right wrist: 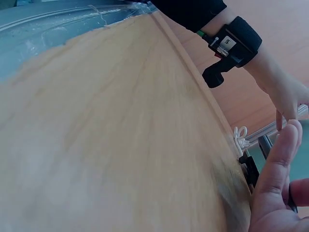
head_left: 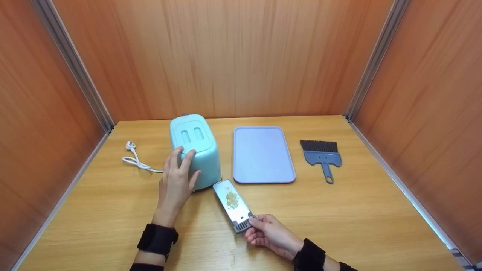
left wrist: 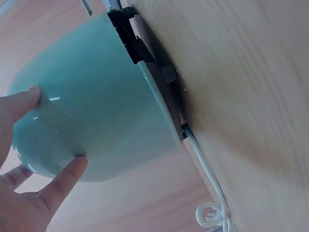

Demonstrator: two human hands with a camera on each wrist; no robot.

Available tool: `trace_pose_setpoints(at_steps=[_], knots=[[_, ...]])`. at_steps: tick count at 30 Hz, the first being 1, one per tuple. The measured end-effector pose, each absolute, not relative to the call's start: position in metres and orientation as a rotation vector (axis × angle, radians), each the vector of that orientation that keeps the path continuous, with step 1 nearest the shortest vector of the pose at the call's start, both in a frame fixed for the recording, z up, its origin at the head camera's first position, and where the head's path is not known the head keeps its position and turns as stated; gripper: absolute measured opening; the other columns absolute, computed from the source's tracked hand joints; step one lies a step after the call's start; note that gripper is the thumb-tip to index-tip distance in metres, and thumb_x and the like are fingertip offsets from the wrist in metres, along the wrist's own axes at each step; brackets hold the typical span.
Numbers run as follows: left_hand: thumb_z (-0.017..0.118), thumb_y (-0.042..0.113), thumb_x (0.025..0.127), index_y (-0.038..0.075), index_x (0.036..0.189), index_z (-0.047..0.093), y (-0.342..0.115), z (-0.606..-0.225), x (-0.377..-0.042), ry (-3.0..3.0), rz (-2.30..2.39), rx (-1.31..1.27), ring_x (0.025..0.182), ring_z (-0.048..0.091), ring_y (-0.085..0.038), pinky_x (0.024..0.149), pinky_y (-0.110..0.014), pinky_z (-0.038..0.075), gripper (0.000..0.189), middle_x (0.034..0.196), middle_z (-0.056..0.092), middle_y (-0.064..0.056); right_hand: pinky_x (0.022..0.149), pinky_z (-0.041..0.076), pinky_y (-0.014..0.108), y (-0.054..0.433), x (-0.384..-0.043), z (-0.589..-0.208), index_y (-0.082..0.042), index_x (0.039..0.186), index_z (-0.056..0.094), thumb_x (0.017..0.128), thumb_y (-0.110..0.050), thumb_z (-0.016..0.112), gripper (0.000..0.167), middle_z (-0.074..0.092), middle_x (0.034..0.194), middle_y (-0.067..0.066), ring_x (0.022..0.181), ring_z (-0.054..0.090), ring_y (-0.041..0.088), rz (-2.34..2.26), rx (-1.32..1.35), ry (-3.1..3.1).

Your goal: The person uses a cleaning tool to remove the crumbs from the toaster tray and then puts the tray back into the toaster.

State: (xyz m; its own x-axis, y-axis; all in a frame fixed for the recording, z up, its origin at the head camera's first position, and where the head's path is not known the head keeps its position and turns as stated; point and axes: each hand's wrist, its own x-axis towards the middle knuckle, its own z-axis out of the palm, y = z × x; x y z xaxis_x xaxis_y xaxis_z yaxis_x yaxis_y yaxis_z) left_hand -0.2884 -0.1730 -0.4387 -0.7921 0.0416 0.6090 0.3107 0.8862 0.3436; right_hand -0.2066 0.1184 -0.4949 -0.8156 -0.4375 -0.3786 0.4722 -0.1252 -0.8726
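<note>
The step in hand seems to be taking the crumb tray [head_left: 236, 213] clear of the toaster [head_left: 207, 167]. Reckoned from that tray in the head view, the toaster stands at 11 o'clock, its base just beside the tray's far end; whether they touch, I cannot tell. The right hand [head_left: 272, 235], at 4 o'clock, pinches the grey end between thumb and fingers. The left hand [head_left: 175, 184], at 10 o'clock, rests spread fingertips against the toaster without wrapping round it. Loose crumbs [head_left: 232, 200] lie mid-tray, so the next move probably calls for a level, unhurried carry.

On the wood-grain surface [head_left: 357, 218], a lavender serving tray [head_left: 263, 154] lies at 1 o'clock and a blue-grey brush [head_left: 322, 159] at 2. A white cord [head_left: 143, 165] ends in a plug [head_left: 130, 145] at 10. Wood-patterned panels [head_left: 244, 56] with metal edging [head_left: 71, 60] enclose three sides.
</note>
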Motion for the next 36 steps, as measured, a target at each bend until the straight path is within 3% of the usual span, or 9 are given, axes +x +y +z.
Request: trace_pose_setpoints(at_steps=[9,17,19,21,25,29,33,36], knots=[[0.088,0.023,0.09,0.018,0.147,0.058,-0.173,-0.435,-0.284,-2.466,-0.544,-0.237,0.136,0.054,-0.051,0.084,-0.065,0.063,0.064,0.156,0.045,-0.022,0.069,0.06,0.019,0.126,-0.218,-0.487,0.0,0.116,0.057,0.115,-0.016,0.048,0.018,0.07,0.082,0.0,0.07,0.067,0.006,-1.995,0.041,1.561],[0.087,0.031,0.091,0.013,0.145,0.06,-0.169,-0.425,-0.282,-2.41,-0.511,-0.237,0.139,0.05,-0.053,0.104,-0.069,0.052,0.063,0.154,0.047,-0.028,0.069,0.059,0.018,0.132,-0.229,-0.48,0.006,0.126,0.052,0.115,-0.017,0.047,0.026,0.07,0.083,0.001,0.07,0.067,0.006,-2.043,0.047,1.564],[0.086,0.03,0.091,0.011,0.142,0.063,-0.165,-0.423,-0.28,-2.351,-0.491,-0.269,0.137,0.05,-0.052,0.104,-0.068,0.05,0.059,0.149,0.05,-0.028,0.069,0.059,0.018,0.133,-0.233,-0.477,0.008,0.128,0.05,0.115,-0.016,0.046,0.027,0.07,0.083,0.001,0.07,0.066,0.005,-2.058,0.053,1.56],[0.085,0.027,0.092,0.008,0.137,0.065,-0.158,-0.419,-0.278,-2.284,-0.468,-0.324,0.129,0.055,-0.048,0.099,-0.061,0.052,0.053,0.14,0.056,-0.026,0.069,0.059,0.018,0.134,-0.238,-0.475,0.009,0.13,0.048,0.115,-0.015,0.045,0.029,0.07,0.083,0.001,0.07,0.066,0.006,-2.08,0.058,1.556],[0.082,0.018,0.093,0.005,0.115,0.071,-0.14,-0.414,-0.274,-2.191,-0.5,-0.477,0.096,0.064,-0.032,0.079,-0.042,0.056,0.028,0.106,0.066,-0.015,0.07,0.059,0.017,0.135,-0.25,-0.466,0.007,0.128,0.047,0.115,-0.015,0.045,0.025,0.071,0.084,0.001,0.071,0.067,0.006,-2.127,0.095,1.553],[0.079,0.014,0.096,0.008,0.096,0.071,-0.121,-0.416,-0.275,-2.28,-0.721,-0.57,0.067,0.057,-0.014,0.061,-0.026,0.049,0.01,0.077,0.064,-0.002,0.072,0.06,0.017,0.135,-0.264,-0.454,0.002,0.121,0.05,0.116,-0.016,0.046,0.019,0.072,0.084,0.0,0.073,0.069,0.006,-2.176,0.116,1.549],[0.078,0.018,0.099,0.007,0.1,0.075,-0.105,-0.428,-0.285,-2.415,-1.124,-0.536,0.06,0.058,-0.007,0.057,-0.02,0.048,0.012,0.069,0.067,0.001,0.076,0.062,0.018,0.132,-0.279,-0.444,0.0,0.118,0.052,0.116,-0.017,0.045,0.019,0.073,0.084,0.0,0.075,0.07,0.006,-2.225,0.109,1.564],[0.076,0.021,0.101,0.002,0.112,0.075,-0.094,-0.437,-0.294,-2.447,-1.492,-0.47,0.06,0.067,-0.013,0.053,-0.022,0.054,0.022,0.075,0.074,-0.007,0.076,0.062,0.018,0.128,-0.289,-0.438,0.0,0.118,0.052,0.117,-0.017,0.043,0.02,0.073,0.084,0.0,0.074,0.071,0.006,-2.273,0.119,1.561]])
